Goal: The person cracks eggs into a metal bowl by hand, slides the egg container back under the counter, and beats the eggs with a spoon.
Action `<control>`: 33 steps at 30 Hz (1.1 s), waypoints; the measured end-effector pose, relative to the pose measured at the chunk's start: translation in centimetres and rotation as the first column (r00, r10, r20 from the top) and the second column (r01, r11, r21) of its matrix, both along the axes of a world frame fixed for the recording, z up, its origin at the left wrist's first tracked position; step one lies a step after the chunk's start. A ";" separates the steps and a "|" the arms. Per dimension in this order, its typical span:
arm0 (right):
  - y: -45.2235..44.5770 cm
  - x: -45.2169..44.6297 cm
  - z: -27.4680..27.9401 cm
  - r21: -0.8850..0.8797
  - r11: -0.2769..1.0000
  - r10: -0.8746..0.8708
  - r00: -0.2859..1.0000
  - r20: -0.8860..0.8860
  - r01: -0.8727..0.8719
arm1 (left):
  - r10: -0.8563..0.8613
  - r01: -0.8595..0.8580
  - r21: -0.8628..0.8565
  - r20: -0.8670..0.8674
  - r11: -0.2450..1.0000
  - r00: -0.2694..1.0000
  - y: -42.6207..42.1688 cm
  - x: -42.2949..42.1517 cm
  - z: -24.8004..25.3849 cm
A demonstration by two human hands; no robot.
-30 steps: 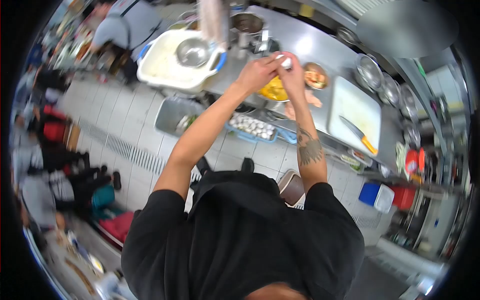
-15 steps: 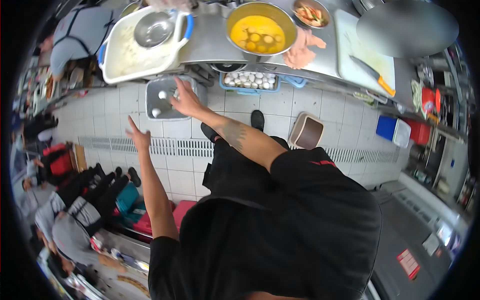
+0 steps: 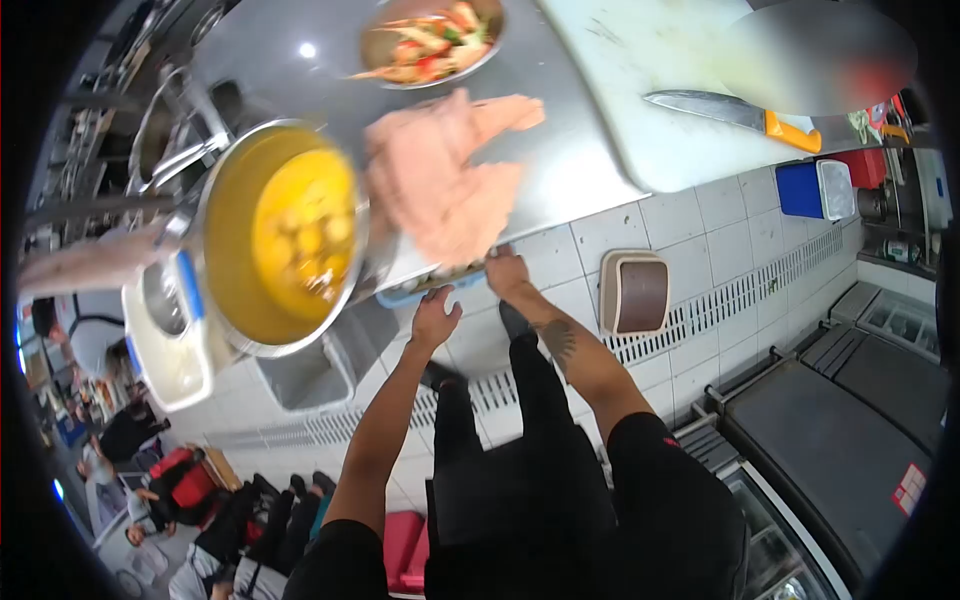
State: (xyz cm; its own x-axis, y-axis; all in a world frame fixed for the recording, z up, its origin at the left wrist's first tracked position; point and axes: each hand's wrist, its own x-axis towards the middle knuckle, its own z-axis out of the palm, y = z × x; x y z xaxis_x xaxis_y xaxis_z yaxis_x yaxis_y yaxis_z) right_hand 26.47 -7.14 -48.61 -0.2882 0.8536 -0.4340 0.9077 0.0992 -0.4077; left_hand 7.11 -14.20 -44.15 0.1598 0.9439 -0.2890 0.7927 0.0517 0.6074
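Beneath the counter edge, a blue crate (image 3: 405,296) shows only in part; the counter and a pink cloth (image 3: 440,175) hide most of its contents. My left hand (image 3: 434,320) is at the crate's near side, thumb held apart from the fingers, with nothing visible in it. My right hand (image 3: 507,273) reaches to the crate's right end, its fingertips partly hidden by the counter edge and cloth. On the counter above stands a steel pot (image 3: 222,260) holding cracked eggs (image 3: 305,235), with several yolks showing.
A steel bowl of cut vegetables (image 3: 430,45) and a white cutting board (image 3: 620,100) with a yellow-handled knife (image 3: 740,112) lie on the counter. A grey bin (image 3: 310,372) and a brown-lidded bin (image 3: 640,292) stand on the tiled floor. Another person's arm (image 3: 95,262) extends at left.
Both my hands have moved from the grey bin, where white shells were falling, rightward to the blue crate. The view has shifted closer over the counter.
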 end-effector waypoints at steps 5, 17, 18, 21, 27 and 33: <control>3.1 -0.3 -8.1 0.151 0.979 -0.088 0.947 -0.307 0.140 | -0.078 0.083 0.188 -0.036 0.979 0.996 7.1 7.0 -12.5; 3.7 0.5 -9.2 0.135 0.966 -0.141 0.883 -0.447 0.222 | -0.134 0.134 -0.015 -0.230 0.991 0.964 7.3 4.2 -13.9; 3.7 0.5 -8.9 0.129 0.967 -0.141 0.881 -0.452 0.222 | -0.133 0.130 -0.029 -0.225 0.991 0.965 7.3 3.9 -13.5; 4.0 0.5 -8.2 0.115 0.969 -0.143 0.873 -0.466 0.220 | -0.120 0.108 -0.069 -0.209 0.992 0.970 6.8 3.1 -12.9; 2.1 1.5 -3.9 -0.013 0.945 -0.264 0.739 -0.619 0.326 | 0.073 -0.073 -0.245 -0.008 0.967 0.997 5.0 0.0 -9.8; -8.4 8.3 11.1 -0.944 0.330 -0.935 0.144 -0.323 0.024 | 0.866 -0.502 -0.712 0.339 0.491 0.368 -3.3 -1.6 7.2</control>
